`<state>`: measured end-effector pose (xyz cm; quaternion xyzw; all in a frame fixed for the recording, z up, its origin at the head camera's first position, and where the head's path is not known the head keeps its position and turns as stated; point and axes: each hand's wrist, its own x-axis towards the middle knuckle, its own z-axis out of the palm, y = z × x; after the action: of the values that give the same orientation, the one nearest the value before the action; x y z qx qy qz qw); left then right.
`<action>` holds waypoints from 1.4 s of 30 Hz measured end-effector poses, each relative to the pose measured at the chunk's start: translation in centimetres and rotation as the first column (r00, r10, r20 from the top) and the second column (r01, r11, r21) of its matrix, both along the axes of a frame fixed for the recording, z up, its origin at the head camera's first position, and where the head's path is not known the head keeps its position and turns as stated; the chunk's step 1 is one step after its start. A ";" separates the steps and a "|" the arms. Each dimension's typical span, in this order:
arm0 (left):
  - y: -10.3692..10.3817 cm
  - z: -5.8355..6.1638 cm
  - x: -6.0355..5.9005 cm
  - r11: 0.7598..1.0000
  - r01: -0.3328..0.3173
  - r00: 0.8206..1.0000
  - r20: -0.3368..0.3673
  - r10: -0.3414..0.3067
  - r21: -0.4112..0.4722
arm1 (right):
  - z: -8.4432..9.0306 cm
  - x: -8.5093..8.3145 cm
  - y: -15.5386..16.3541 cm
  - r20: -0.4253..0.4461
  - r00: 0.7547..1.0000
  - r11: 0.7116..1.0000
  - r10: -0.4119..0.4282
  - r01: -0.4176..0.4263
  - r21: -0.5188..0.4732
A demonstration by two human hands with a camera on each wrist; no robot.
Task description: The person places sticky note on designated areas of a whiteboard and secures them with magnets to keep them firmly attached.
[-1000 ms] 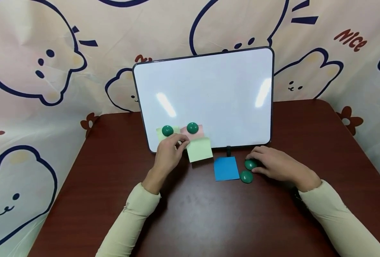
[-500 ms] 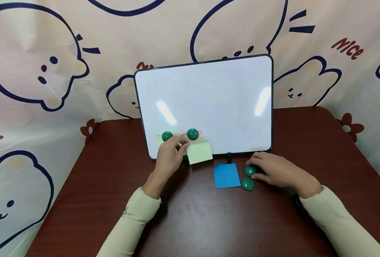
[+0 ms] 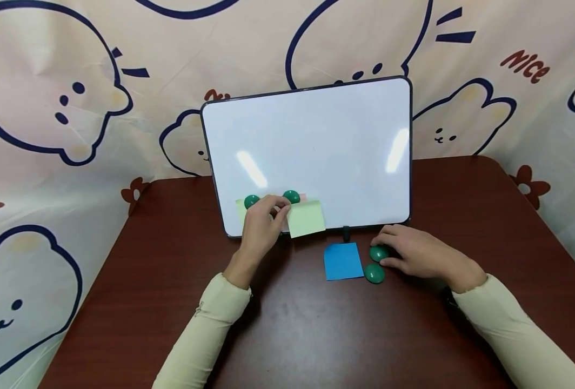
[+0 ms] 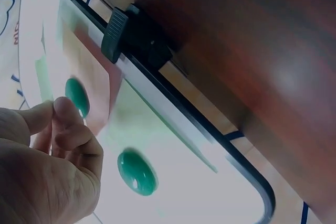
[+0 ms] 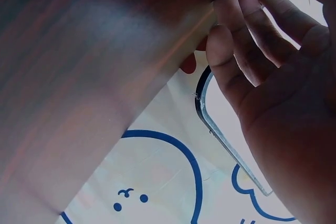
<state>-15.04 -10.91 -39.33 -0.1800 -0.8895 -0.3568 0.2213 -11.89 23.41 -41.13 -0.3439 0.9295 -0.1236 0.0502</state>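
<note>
My left hand [image 3: 260,227] pinches a pale green sticky note [image 3: 307,219] by its upper left corner, between thumb and forefinger, in front of the whiteboard [image 3: 312,140]. The note overlaps a pink sticky note [image 4: 89,66] on the board, with a round green magnet [image 3: 291,196] on it. To the left, another green magnet [image 3: 252,201] sits on a second pale green note [image 3: 240,209]. On the table, my right hand [image 3: 414,248] holds a green magnet [image 3: 378,253] between thumb and fingers. One more green magnet [image 3: 374,273] lies just below it.
A blue sticky note [image 3: 343,262] lies on the brown table [image 3: 316,329], left of the loose magnets. The whiteboard leans back with its lower edge at the table, on a stand with black clips [image 4: 139,35]. Behind hangs a cartoon-printed curtain [image 3: 248,48].
My left hand has moved slightly up and to the right with the pale green note, covering more of the pink one. My right hand stays at the magnet.
</note>
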 end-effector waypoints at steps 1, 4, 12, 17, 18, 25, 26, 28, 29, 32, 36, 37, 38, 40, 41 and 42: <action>0.2 0.1 -0.1 1.000 -0.005 1.000 0.006 0.005 -0.003 | 0.0 0.0 0.0 -0.001 1.000 1.000 0.001 -0.001 0.001; 0.6 0.2 -0.3 1.000 -0.017 1.000 0.007 0.018 -0.024 | -0.1 -0.1 0.0 -0.002 1.000 1.000 0.004 -0.004 0.005; 1.2 0.5 -0.7 0.999 -0.037 0.999 -0.022 0.037 -0.018 | 0.2 -0.3 0.0 0.014 1.000 1.000 0.000 0.000 0.005; 2.1 0.4 -1.2 0.999 -0.034 0.999 -0.005 0.034 -0.021 | 0.3 -0.2 0.1 0.012 1.000 1.000 -0.005 0.005 0.002; 2.3 0.3 -1.3 0.999 -0.035 0.999 -0.009 0.035 -0.027 | 0.3 -0.2 0.1 0.009 1.000 1.000 -0.003 0.003 0.003; 3.5 0.0 -1.4 0.993 -0.074 0.995 -0.069 0.068 -0.087 | 0.1 -0.2 0.1 0.002 1.000 1.000 -0.003 0.003 0.003; 3.7 -0.1 -1.4 0.993 -0.076 0.995 -0.077 0.069 -0.090 | 0.1 -0.2 0.1 0.005 1.000 1.000 -0.004 0.004 0.003; 4.1 -0.1 -1.4 0.993 -0.077 0.993 -0.091 0.069 -0.093 | 0.1 -0.3 0.1 0.011 1.000 1.000 -0.010 0.010 0.004; 4.3 -0.1 -1.4 0.993 -0.077 0.993 -0.096 0.068 -0.093 | 0.1 -0.3 0.1 0.015 1.000 1.000 -0.012 0.012 0.003; 4.7 -0.2 -1.4 0.993 -0.081 0.992 -0.099 0.072 -0.090 | 0.0 -0.3 0.0 0.024 1.000 1.000 -0.016 0.016 0.007; 5.2 -0.3 -1.6 0.991 -0.098 0.992 -0.095 0.089 -0.095 | -0.2 -0.3 0.0 0.026 1.000 1.000 -0.012 0.012 0.013; 5.2 -0.3 -1.6 0.990 -0.103 0.991 -0.095 0.094 -0.095 | -0.2 -0.3 0.0 0.026 1.000 1.000 -0.011 0.010 0.013; 5.3 -0.3 -1.7 0.990 -0.106 0.991 -0.095 0.097 -0.097 | -0.2 -0.3 0.0 0.026 1.000 1.000 -0.010 0.010 0.013; 5.4 -0.2 -1.7 0.989 -0.111 0.990 -0.097 0.102 -0.096 | -0.2 -0.3 0.1 0.028 1.000 1.000 -0.012 0.012 0.011; 5.5 -0.2 -1.8 0.989 -0.113 0.990 -0.098 0.103 -0.096 | -0.2 -0.3 0.1 0.030 0.999 1.000 -0.015 0.015 0.011; 5.5 -0.1 -1.8 0.989 -0.114 0.990 -0.100 0.104 -0.095 | -0.2 -0.2 0.1 0.030 0.999 1.000 -0.018 0.018 0.012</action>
<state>-16.86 -5.40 -39.45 -0.1585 -0.9034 -0.2902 0.2730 -12.13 23.56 -41.29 -0.3333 0.9324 -0.1239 0.0650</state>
